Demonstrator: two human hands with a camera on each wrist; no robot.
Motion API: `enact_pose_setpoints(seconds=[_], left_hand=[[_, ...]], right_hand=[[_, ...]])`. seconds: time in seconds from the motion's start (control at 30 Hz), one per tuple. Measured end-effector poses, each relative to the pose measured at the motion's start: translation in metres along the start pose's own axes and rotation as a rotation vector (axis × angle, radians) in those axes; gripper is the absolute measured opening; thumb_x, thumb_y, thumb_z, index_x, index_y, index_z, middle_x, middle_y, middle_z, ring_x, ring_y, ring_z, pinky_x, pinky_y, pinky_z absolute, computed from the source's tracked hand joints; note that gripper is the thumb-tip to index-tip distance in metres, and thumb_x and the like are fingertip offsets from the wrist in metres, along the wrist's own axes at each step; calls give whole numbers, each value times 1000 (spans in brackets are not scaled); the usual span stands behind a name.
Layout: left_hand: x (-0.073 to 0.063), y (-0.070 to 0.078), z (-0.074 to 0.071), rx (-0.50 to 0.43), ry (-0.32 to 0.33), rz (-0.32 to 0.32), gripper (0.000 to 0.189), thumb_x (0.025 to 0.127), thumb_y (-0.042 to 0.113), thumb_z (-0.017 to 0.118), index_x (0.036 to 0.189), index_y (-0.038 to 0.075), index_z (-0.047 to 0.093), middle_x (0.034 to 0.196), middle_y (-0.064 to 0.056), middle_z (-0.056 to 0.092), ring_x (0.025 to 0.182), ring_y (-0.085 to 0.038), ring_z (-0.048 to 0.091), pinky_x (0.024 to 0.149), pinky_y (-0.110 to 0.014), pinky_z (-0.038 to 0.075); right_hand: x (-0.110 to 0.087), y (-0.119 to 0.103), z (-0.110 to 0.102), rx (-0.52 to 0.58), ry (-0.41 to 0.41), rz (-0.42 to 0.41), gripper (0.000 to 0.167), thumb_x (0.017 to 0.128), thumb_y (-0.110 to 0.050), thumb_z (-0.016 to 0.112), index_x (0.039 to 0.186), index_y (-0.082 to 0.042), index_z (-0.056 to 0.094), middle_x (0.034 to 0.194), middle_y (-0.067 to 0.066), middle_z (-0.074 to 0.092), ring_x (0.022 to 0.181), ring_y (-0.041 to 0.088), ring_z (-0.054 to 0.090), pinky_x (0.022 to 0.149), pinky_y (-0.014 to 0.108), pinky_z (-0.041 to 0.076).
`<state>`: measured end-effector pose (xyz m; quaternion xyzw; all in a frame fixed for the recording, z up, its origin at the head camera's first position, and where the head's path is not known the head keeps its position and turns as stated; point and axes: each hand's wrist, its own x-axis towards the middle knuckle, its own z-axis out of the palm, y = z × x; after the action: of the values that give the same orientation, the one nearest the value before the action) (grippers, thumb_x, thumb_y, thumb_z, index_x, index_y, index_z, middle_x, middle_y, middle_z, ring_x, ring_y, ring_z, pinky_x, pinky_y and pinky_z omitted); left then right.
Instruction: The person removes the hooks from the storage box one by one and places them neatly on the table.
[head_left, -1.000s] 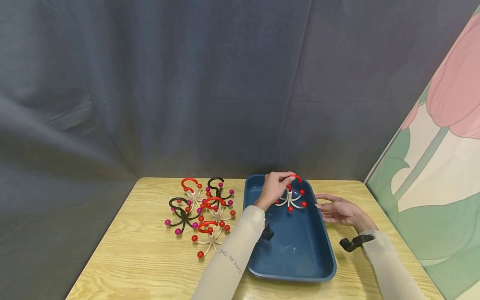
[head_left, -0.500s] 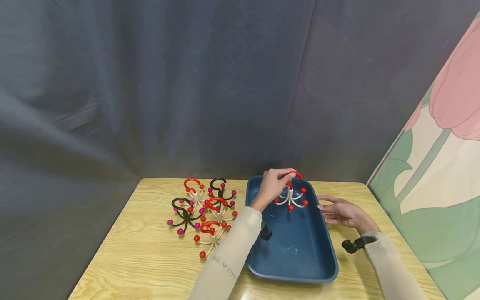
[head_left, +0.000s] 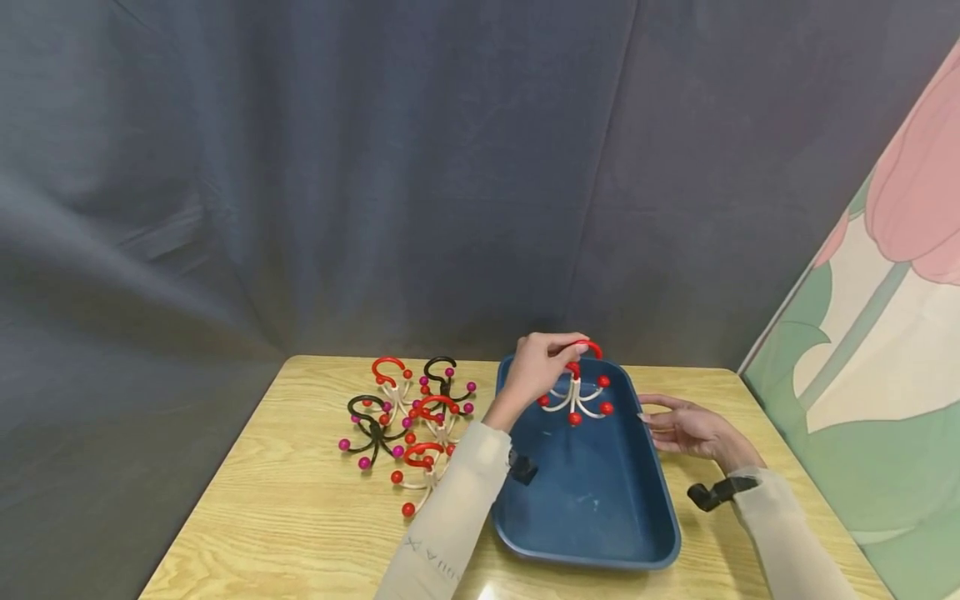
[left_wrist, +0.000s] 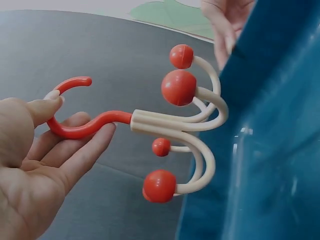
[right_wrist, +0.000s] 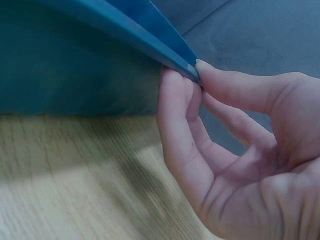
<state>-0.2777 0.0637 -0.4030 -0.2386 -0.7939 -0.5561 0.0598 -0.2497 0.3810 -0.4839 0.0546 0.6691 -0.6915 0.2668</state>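
Note:
A multi-arm hook hanger (head_left: 574, 388) with a red hook, cream curved arms and red ball tips hangs over the far part of a blue tray (head_left: 592, 525). My left hand (head_left: 529, 368) pinches its red hook between thumb and fingers. In the left wrist view, the hanger's stem (left_wrist: 155, 121) points towards the tray, and the curved arms overlap the tray wall. On the tray's right side, my right hand (head_left: 692, 429) grips the rim. The right wrist view shows thumb above and fingertips (right_wrist: 172, 80) under the rim (right_wrist: 145, 47).
Left of the tray lie several more hangers: black ones (head_left: 376, 431) with magenta balls and cream ones (head_left: 431, 477) with red hooks. My left sleeve (head_left: 453, 508) partly covers the nearest. A grey curtain (head_left: 420, 183) backs the wooden table (head_left: 277, 500); a tulip-print panel (head_left: 892, 392) stands right.
My left hand has drawn the hanger slightly left over the tray, still pinching its hook. The right hand stays at the rim. The whole head view has shifted a little.

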Motion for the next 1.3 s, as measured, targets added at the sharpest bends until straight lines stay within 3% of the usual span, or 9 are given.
enact_pose_setpoints(seconds=[0.43,0.8,1.0,1.2,1.23,1.3], left_hand=[[-12,43,-36,31,13,134,33,99,29,73,129,16,77,120,-8,80,96,-25,80,83,-17,60],[-27,71,-81,1,0,235,32,98,21,75,128,9,77,116,-12,81,96,-20,81,86,-21,62],[-36,80,-105,-4,-8,258,32,98,21,75,127,9,77,114,-12,81,92,-16,81,82,-20,62],[-49,81,-127,-6,3,231,31,98,23,76,126,10,78,112,-10,82,90,-14,81,73,-23,63],[-52,81,-131,-9,6,228,30,98,23,76,126,11,78,113,-10,82,90,-14,81,76,-23,63],[-57,80,-138,-3,19,229,29,98,23,76,124,12,79,113,-9,82,90,-14,81,66,-20,59]], right_hand=[[-1,-3,0,2,-20,-4,30,105,-11,63,128,-29,68,99,0,80,86,14,77,82,31,66],[4,-3,3,10,-31,-5,30,105,-11,63,127,-31,69,102,1,80,88,15,78,83,32,66],[3,-4,3,0,-40,-11,30,106,-10,61,124,-33,69,101,0,79,88,13,77,82,30,65],[3,-3,3,13,-59,-14,30,106,-10,62,126,-32,69,102,1,80,88,14,77,83,30,66],[3,-2,4,14,-62,-13,30,106,-10,62,126,-32,69,102,1,80,88,14,77,83,31,66],[3,-1,4,17,-66,-13,31,106,-10,62,127,-32,69,102,0,80,88,14,77,83,30,65]])
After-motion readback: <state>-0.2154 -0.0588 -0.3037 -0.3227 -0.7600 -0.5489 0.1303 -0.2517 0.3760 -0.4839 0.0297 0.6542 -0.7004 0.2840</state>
